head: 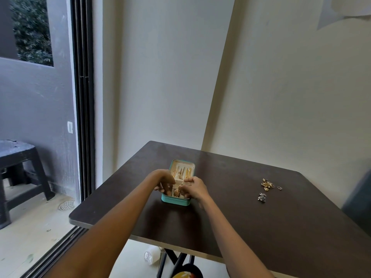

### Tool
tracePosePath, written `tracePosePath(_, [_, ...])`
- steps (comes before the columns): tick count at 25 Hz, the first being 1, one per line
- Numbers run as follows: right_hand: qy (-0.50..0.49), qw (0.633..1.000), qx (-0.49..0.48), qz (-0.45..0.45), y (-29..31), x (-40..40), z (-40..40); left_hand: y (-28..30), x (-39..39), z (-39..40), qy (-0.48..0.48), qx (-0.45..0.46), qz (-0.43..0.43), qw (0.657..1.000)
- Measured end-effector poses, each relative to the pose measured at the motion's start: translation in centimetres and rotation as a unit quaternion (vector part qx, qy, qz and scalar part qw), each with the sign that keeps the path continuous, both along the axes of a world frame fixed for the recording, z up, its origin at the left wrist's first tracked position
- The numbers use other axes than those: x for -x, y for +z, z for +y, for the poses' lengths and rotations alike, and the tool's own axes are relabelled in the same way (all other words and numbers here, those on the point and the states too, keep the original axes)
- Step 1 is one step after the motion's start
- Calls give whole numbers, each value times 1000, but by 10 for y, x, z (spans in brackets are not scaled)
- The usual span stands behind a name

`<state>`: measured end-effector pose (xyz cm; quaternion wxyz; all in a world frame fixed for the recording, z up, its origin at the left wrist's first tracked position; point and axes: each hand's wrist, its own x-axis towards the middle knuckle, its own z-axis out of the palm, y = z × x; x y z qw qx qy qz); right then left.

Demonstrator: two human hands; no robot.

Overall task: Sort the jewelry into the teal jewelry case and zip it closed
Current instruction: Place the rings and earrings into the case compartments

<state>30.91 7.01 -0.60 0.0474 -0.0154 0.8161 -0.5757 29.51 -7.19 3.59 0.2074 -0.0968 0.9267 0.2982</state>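
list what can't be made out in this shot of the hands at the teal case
- Near compartments of the open teal jewelry case, head view: mostly covered by the left hand and right hand.
- Right hand's fingers: curled near a small gold piece; too small to confirm a pinch.
- Loose gold jewelry pile, small ring and dark silver piece on the dark brown table: too small to identify.
- Case's zipper: not discernible.

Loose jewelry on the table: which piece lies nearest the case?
The dark silvery cluster, lowest and leftmost of the three loose lots; the gold pile and small ring lie farther from the teal case.
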Motion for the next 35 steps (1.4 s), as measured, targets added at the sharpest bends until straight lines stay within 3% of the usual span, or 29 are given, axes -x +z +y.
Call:
tracePosePath(4, [12,999,-32,40,-3,-2,-1,7,-2,-4,-36,25,49,998])
tracePosePath(9, [5,997,-63,44,0,-1,-2,4,-8,-4,-77,49,51,995])
tracePosePath(19, [57,951,-292,84,2,10,-12,5,-16,-4,-76,30,83,993])
tracePosePath(23, [68,953,-266,126,2,4,-8,3,-17,-6,-76,25,94,992])
tracePosePath(26, [115,968,-204,90,6,-1,1,4,-17,-6,-79,26,98,992])
tracePosePath(29, [98,977,-160,104,6,-4,3,5,-16,-8,-82,19,97,992])
tracePosePath(35, [137,939,-268,168,7,-8,-1,-1,-13,-8,-81,34,109,990])
